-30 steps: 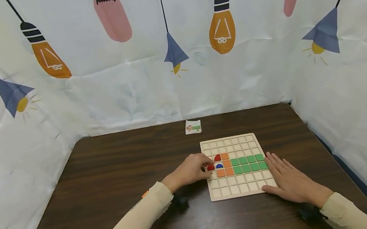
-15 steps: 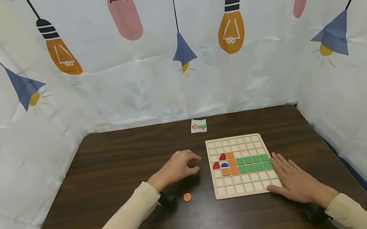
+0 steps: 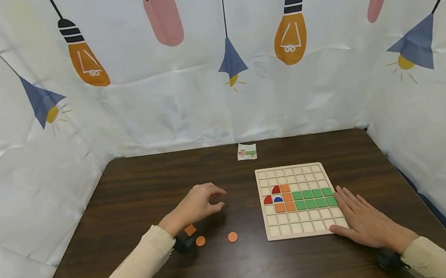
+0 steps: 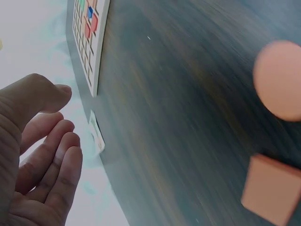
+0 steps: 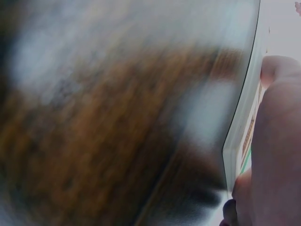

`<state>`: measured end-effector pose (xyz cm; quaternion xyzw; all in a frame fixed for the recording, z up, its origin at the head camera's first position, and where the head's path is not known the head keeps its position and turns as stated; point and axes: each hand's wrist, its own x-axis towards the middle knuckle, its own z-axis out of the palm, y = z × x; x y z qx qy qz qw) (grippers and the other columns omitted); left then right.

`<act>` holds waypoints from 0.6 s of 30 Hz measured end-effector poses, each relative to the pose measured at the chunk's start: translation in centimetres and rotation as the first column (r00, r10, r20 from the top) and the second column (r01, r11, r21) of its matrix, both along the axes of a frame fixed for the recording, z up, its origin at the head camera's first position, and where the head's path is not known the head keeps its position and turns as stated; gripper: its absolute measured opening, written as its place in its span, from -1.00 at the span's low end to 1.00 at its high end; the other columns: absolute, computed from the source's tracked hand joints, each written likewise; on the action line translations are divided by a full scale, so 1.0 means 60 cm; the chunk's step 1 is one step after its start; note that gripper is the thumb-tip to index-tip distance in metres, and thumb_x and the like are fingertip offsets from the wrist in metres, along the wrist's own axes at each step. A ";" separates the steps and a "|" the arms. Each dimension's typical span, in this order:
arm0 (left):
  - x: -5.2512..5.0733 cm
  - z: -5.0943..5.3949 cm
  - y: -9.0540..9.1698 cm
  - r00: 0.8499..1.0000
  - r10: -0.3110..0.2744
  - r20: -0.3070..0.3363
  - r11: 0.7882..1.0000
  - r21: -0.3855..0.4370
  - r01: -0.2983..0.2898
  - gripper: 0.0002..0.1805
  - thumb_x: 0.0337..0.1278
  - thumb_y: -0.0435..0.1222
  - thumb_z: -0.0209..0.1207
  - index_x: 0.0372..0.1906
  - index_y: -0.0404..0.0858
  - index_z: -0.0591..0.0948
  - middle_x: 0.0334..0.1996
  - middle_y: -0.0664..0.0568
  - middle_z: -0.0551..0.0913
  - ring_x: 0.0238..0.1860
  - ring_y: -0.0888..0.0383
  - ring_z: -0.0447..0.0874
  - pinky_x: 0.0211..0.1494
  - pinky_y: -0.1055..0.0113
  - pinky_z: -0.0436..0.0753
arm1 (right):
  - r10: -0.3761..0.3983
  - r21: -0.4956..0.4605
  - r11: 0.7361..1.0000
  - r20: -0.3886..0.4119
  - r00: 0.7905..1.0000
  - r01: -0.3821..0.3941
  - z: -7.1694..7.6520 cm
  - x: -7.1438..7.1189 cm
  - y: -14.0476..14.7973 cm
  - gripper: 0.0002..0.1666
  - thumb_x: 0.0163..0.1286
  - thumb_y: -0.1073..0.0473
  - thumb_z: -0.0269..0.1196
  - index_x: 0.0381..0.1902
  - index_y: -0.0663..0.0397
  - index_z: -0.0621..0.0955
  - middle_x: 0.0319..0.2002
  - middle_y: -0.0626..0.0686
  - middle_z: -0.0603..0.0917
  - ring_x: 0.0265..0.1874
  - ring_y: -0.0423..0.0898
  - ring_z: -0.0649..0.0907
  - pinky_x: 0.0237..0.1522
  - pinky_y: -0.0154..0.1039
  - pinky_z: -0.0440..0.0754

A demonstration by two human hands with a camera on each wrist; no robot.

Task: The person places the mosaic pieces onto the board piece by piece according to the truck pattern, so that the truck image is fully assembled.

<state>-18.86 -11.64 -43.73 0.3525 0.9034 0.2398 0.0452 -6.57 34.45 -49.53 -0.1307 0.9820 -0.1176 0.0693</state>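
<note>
A pale wooden grid board [image 3: 298, 229] lies on the table, with green squares [image 3: 313, 198], orange squares [image 3: 287, 197], two red quarter-round pieces [image 3: 267, 200] and a blue half-round piece [image 3: 278, 200] in its cells. My left hand [image 3: 194, 204] hovers to the left of the board, fingers loosely curved, nothing between them. Near its wrist are two orange discs [image 3: 232, 237] and an orange square block [image 3: 190, 230], which the left wrist view also shows. My right hand [image 3: 370, 222] rests along the board's right edge, fingers straight, thumb on the near right corner.
A small printed card [image 3: 246, 151] with a coloured grid picture lies at the back of the dark wood table [image 3: 160, 175]. A white printed curtain [image 3: 167, 104] stands behind and at both sides.
My left hand has let go of the red piece at the board's left edge and moved left, uncovering the orange discs and block. The right hand stays on the board.
</note>
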 end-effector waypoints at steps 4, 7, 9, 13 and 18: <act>0.005 0.000 -0.022 1.000 0.014 -0.009 1.000 -0.013 -0.014 -0.63 0.27 -0.24 0.36 0.13 -0.27 0.74 -0.03 -0.02 0.76 -0.07 0.08 0.76 -0.02 0.28 0.75 | 0.002 0.005 1.000 -0.004 1.000 -0.002 0.001 0.001 -0.001 0.24 0.43 -0.47 0.13 0.66 0.29 0.01 0.65 0.38 0.03 0.61 0.39 0.14 0.49 0.43 0.13; 0.009 -0.001 -0.037 1.000 0.021 -0.001 1.000 -0.020 -0.021 -0.63 0.27 -0.25 0.36 0.13 -0.28 0.74 -0.03 -0.03 0.76 -0.08 0.06 0.75 -0.03 0.28 0.75 | 0.005 0.012 1.000 -0.007 1.000 -0.005 0.002 0.001 0.000 0.24 0.43 -0.47 0.13 0.66 0.29 0.01 0.65 0.39 0.03 0.61 0.39 0.14 0.49 0.42 0.14; 0.011 -0.002 -0.047 0.999 0.030 0.014 0.999 -0.029 -0.029 -0.63 0.27 -0.25 0.36 0.13 -0.28 0.73 -0.03 -0.04 0.77 -0.08 0.05 0.75 -0.04 0.27 0.74 | 0.004 0.008 1.000 -0.005 1.000 -0.004 0.002 0.001 0.000 0.24 0.43 -0.47 0.13 0.66 0.28 0.00 0.65 0.38 0.02 0.62 0.39 0.13 0.49 0.42 0.13; 0.017 -0.007 -0.067 0.998 0.055 0.032 0.997 -0.052 -0.054 -0.63 0.26 -0.23 0.37 0.12 -0.27 0.74 -0.05 -0.04 0.77 -0.11 0.07 0.73 -0.06 0.27 0.73 | 0.007 0.003 1.000 -0.008 1.000 -0.007 0.002 0.002 0.001 0.24 0.44 -0.46 0.14 0.67 0.27 -0.01 0.65 0.38 0.02 0.62 0.39 0.13 0.49 0.42 0.14; 0.025 -0.017 -0.094 0.996 0.076 0.053 0.995 -0.069 -0.072 -0.63 0.23 -0.24 0.38 0.11 -0.27 0.74 -0.06 -0.01 0.78 -0.12 0.10 0.73 -0.07 0.30 0.73 | 0.012 0.005 1.000 -0.013 1.000 -0.012 0.001 0.002 -0.001 0.23 0.44 -0.45 0.14 0.66 0.27 0.00 0.65 0.39 0.03 0.61 0.39 0.14 0.48 0.42 0.16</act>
